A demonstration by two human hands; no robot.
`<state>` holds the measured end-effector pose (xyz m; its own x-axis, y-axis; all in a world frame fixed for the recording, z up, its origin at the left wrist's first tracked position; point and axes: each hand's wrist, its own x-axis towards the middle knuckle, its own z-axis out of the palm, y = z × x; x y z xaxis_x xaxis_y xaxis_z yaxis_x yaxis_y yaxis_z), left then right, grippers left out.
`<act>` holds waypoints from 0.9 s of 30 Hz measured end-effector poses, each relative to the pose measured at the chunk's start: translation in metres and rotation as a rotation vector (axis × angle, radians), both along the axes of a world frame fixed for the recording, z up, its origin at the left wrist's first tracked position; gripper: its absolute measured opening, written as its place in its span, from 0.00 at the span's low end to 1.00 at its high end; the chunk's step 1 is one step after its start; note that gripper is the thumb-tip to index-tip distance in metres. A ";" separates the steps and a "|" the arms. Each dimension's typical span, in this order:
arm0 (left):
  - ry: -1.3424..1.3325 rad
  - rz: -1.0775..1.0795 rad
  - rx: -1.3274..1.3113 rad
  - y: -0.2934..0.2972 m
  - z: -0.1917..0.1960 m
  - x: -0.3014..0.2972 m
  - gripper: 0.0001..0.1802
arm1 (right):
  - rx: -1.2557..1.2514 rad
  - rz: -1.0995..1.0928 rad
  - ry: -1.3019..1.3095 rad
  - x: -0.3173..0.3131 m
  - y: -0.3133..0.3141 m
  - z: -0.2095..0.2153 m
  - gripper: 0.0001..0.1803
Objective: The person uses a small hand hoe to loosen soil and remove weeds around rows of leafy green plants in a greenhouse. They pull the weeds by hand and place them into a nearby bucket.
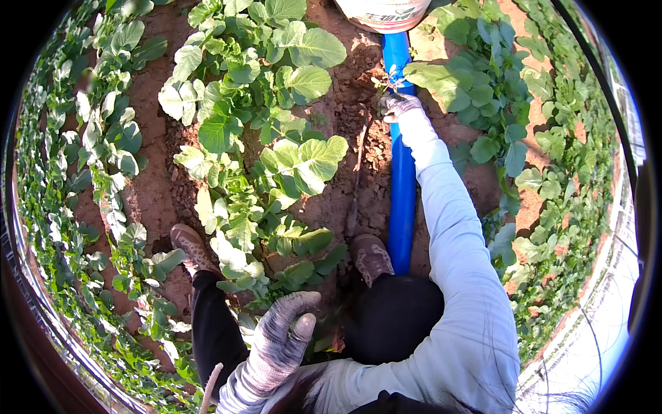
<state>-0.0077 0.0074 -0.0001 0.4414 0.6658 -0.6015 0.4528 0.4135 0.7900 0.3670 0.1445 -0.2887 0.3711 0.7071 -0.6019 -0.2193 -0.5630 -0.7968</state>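
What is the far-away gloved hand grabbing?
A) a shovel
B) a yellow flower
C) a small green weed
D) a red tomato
C: the right hand, stretched out over the blue pipe, pinches a small green weed sprouting from the soil; no tomato, shovel or flower shows there.

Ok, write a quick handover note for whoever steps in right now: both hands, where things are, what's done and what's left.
Right hand: gloved, stretched forward, shut on a small green weed sprig above the long blue plastic pipe.
Left hand: gloved, close to the body, fingers loosely open among the low leaves, holding nothing clearly.
White plastic bucket stands at the far end of the pipe.
Done: the sprig is up off the brown soil.
Left: it is not yet in the bucket; the broad-leaved green plants stand in rows on both sides.
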 end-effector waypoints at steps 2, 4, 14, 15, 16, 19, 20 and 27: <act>-0.001 -0.014 0.026 0.000 0.001 0.001 0.16 | 0.127 -0.105 0.284 0.003 -0.014 0.016 0.13; 0.000 -0.005 0.024 -0.003 0.002 0.002 0.16 | 0.309 -0.049 0.214 -0.010 -0.021 0.063 0.11; -0.024 -0.028 0.039 -0.009 0.008 0.012 0.16 | 0.666 0.160 0.304 -0.020 0.032 0.137 0.14; -0.010 -0.027 0.003 -0.009 0.007 0.013 0.16 | 0.843 0.142 0.193 -0.034 0.054 0.170 0.13; 0.018 -0.024 -0.039 -0.012 0.008 0.012 0.16 | 1.165 0.133 0.169 -0.048 0.083 0.185 0.14; 0.012 -0.076 -0.025 -0.017 -0.002 0.013 0.16 | 1.241 0.021 0.026 -0.048 0.102 0.228 0.13; 0.020 -0.068 -0.014 -0.018 -0.004 0.016 0.16 | 1.208 -0.008 -0.003 -0.047 0.105 0.227 0.13; 0.059 -0.024 -0.030 -0.023 -0.015 0.024 0.16 | 0.341 0.075 0.080 -0.066 0.020 0.089 0.12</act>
